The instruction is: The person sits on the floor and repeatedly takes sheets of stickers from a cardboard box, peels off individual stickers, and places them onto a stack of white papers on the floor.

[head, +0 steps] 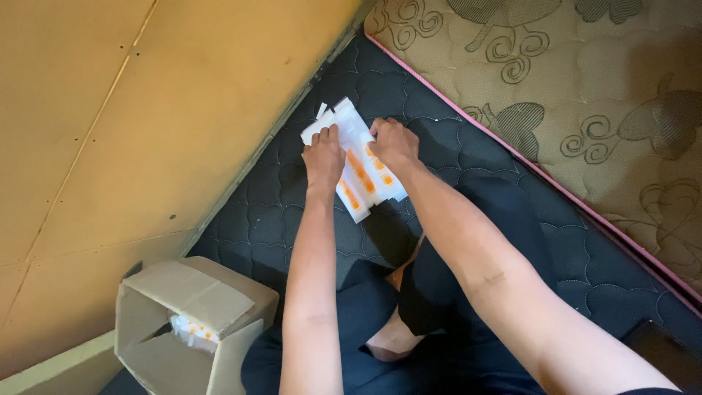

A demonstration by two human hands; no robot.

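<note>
Stack of white packets with orange markings lies on the dark quilted mattress, close to its far edge where it meets the tan wall panel. Both hands are pressed on it.

Dark quilted mattress: carries everything; pink-piped edge runs diagonally along its right side against a beige patterned mattress.

Tan wall panel: fills the left side, seams and a few small marks showing.

Cardboard box: stands at the near-left corner of the dark mattress, flaps open, more white-and-orange packets visible inside. Well apart from the hands.

Person's legs in dark clothing, folded, near edge centre.

Left hand: fingers curled down over the left side of the stack, palm down, pressing or pinching its edge. Grip looks closed on the packets.

Right hand: likewise curled over the stack's right upper side, knuckles up, holding the packets.

Judgement: the step in hand looks like squaring or gathering the packets into one even bundle, both hands pushing inward. A few sheets stick out at the far end, so alignment seems incomplete. The next move would call for an even squeeze from both sides and a firm hold under the bundle so that the slick packets do not fan apart when lifted.
</note>
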